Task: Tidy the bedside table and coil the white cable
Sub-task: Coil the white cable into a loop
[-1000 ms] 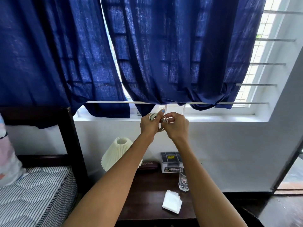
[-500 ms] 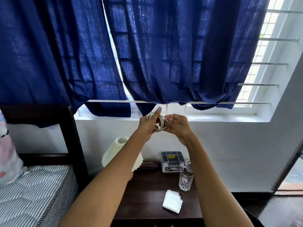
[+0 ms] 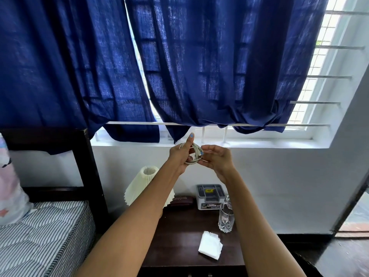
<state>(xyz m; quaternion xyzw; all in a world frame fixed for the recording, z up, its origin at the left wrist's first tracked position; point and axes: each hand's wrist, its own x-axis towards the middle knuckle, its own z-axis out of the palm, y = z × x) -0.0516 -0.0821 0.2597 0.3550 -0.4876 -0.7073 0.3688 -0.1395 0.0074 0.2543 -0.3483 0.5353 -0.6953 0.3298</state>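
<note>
- White cable [image 3: 193, 154] is wound into a small round coil, held up in front of the white wall just under the window sill [image 3: 259, 143].
- We have our left hand [image 3: 180, 154] wrapped around the coil's 9 o'clock side: fingers curled through the loop, thumb straight up at 12 o'clock with a light blue nail.
- Our right hand [image 3: 216, 159] sits at the coil's 3 o'clock side, fingers half curled, fingertips [image 3: 201, 153] pinching the strands there. Grip is narrow, not a full fist.
- Both hands touch the coil; we can't tell where the cable ends or plugs sit inside it.
- Dark wood bedside table [image 3: 179, 246] lies well below the hands, at 6 o'clock of the frame.
- On it: folded white tissue [image 3: 210, 244] near the front edge, cut-glass tumbler [image 3: 226, 219] at 1 o'clock from the tissue and apart from it.
- Grey box [image 3: 210, 196] stands at the back against the wall, just behind the tumbler. Dark case [image 3: 182, 201] lies beside the box at its 9 o'clock.
- Cream pleated lampshade [image 3: 146, 186] leans tilted at the table's back left corner, partly hidden by our left forearm.
- Blue curtains [image 3: 219, 66] hang over the window at 12 o'clock; striped mattress [image 3: 40, 236] at 8 o'clock.
</note>
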